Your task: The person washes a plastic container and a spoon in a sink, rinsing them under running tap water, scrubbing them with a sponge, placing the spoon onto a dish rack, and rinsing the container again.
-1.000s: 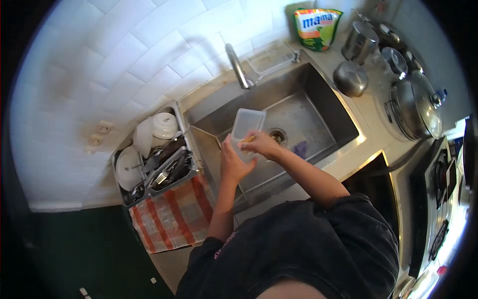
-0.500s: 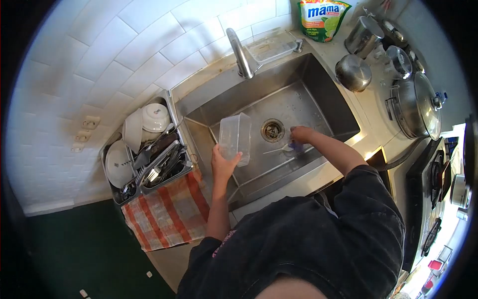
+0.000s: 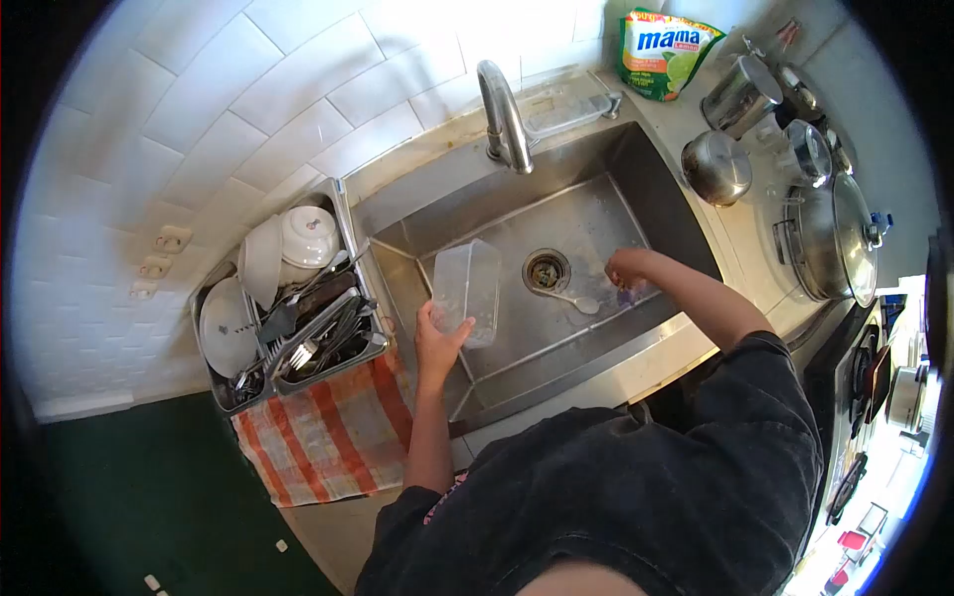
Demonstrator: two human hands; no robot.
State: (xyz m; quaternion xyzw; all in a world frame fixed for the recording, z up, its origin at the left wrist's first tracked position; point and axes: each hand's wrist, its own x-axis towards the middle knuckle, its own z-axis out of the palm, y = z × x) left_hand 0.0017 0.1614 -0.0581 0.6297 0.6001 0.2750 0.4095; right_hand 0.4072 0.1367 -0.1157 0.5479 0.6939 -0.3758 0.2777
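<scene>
While the left hand [image 3: 439, 345] clasps a container [image 3: 470, 281], the right hand [image 3: 628, 266] curls.

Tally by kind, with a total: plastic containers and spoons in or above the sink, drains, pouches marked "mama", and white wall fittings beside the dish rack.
Plastic container: 1
Spoon: 1
Drain: 1
Pouch: 1
Wall fittings: 3
Total: 7

Kitchen: steel sink [image 3: 596, 223] with tap [image 3: 504, 119], set into a counter [image 3: 740, 263]; white tiled wall [image 3: 298, 89]; rack [image 3: 333, 375] holding plates [image 3: 227, 323], bowls [image 3: 310, 238] and cutlery [image 3: 302, 355]; steel pots [image 3: 717, 169], one large and lidded; "mama" pouch [image 3: 664, 60], lemon marked; black stove [image 3: 833, 372] with burners [image 3: 848, 489], far right.
</scene>
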